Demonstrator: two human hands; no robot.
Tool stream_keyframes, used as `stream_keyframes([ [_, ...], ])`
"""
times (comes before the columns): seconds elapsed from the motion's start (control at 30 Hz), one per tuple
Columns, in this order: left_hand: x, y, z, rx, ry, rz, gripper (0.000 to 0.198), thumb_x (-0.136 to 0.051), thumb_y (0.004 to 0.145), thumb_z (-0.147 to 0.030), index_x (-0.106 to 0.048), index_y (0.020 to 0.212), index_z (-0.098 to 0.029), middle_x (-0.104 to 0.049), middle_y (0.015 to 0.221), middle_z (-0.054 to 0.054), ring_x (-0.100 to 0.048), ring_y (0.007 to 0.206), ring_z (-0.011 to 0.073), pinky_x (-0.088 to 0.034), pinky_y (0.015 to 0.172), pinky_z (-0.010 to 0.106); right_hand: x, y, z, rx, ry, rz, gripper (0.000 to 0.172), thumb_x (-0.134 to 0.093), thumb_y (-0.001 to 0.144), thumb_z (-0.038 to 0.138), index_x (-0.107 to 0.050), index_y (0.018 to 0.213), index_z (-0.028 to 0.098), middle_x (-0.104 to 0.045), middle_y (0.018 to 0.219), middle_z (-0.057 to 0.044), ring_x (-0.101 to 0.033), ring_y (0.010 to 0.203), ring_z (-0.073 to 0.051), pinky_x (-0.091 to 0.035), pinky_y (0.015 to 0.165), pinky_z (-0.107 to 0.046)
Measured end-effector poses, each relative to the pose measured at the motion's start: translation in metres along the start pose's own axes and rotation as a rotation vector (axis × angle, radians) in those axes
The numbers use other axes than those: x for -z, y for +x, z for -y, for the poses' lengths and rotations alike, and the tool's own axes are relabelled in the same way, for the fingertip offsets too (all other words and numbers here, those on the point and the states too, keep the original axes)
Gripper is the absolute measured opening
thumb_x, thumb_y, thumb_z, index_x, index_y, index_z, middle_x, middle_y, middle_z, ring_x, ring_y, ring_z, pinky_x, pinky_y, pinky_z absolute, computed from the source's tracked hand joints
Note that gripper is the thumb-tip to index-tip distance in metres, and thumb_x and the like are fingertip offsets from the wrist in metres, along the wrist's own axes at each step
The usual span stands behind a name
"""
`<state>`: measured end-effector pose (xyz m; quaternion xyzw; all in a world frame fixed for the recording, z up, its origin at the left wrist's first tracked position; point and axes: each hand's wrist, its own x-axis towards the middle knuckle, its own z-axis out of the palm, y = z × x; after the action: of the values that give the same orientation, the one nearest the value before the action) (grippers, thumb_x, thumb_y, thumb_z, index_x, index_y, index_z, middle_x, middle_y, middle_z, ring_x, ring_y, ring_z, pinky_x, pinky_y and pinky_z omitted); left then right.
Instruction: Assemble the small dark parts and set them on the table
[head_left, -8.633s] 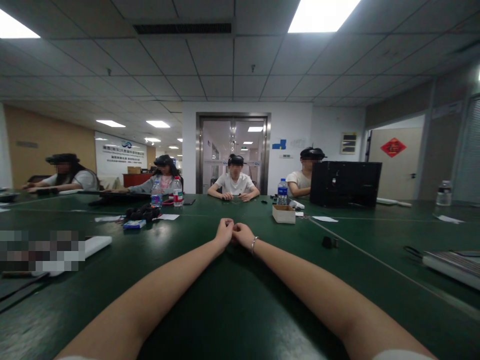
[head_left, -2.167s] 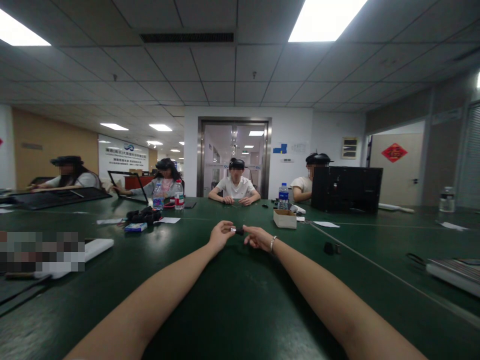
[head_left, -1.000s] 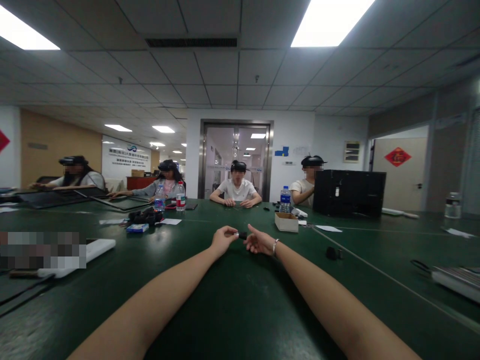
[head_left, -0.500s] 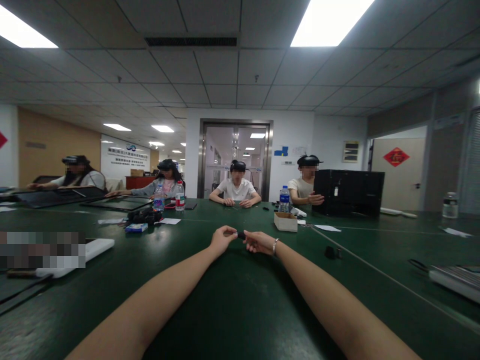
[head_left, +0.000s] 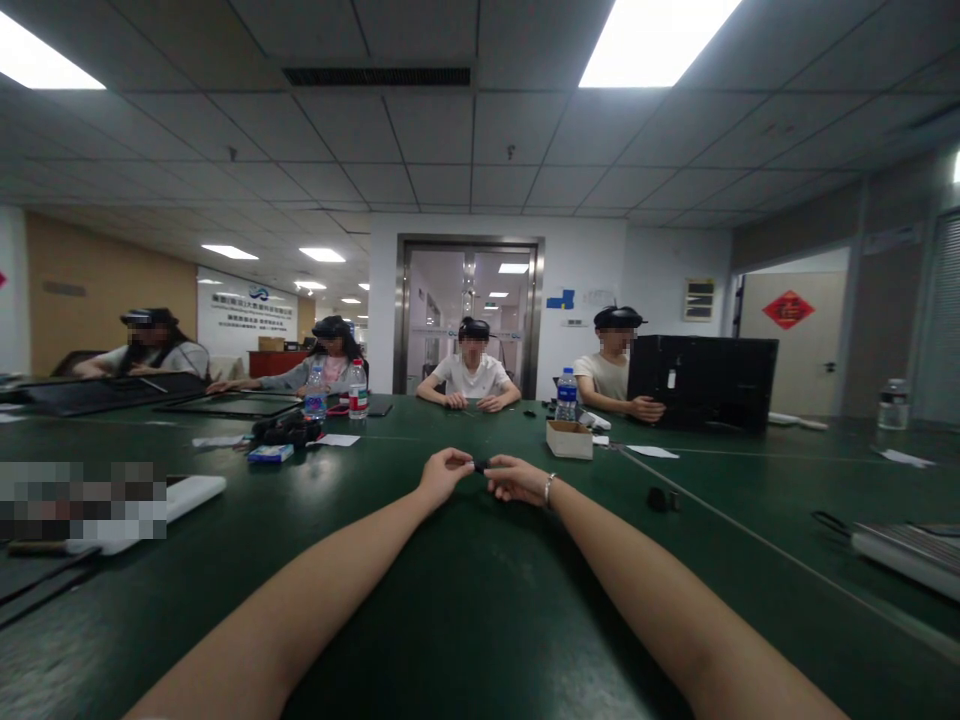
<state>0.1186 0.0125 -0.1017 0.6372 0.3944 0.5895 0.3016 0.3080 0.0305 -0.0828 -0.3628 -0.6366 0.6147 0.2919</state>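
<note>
Over the green table [head_left: 465, 610], both my arms reach forward and the hands meet around a small black object [head_left: 481, 466]. It is too small to tell its kind. My left hand [head_left: 445, 470] pinches its left end between thumb and fingertips. At the other end, the thumb and forefinger of my right hand [head_left: 517, 479] are closed on it, and the remaining fingers curl below. A silvery bracelet [head_left: 549, 490] circles my right wrist. The fingertips cover part of the black object.
An open cardboard box [head_left: 568, 441] stands beyond my right hand, with small black pieces [head_left: 661, 499] nearer on the right. Bottles [head_left: 358, 390], a blue-and-white packet [head_left: 271, 454] and a large black panel [head_left: 701, 382] are farther off. Several people sit around the table.
My hands keep their hold on the black object, its angle slightly altered. The co-worker at right has lowered a hand along the black panel's edge. The view has shifted slightly.
</note>
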Motion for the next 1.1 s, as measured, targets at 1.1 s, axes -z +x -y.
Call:
stream_keyframes([
  [1.1,-0.0012,-0.0037,-0.0059,0.018,-0.071,0.006,0.029,-0.075,0.055,-0.019,-0.062,0.08,-0.014,-0.066,0.072,0.004,-0.063,0.071,0.0151,-0.049,0.077,0.032,-0.0047,-0.0016,0.0029,-0.082,0.0,-0.059,0.044,-0.043,0.083,0.053,-0.051,0.076,0.011,-0.06,0.053,-0.005,-0.056,0.042,-0.008,-0.045,0.039,-0.015],
])
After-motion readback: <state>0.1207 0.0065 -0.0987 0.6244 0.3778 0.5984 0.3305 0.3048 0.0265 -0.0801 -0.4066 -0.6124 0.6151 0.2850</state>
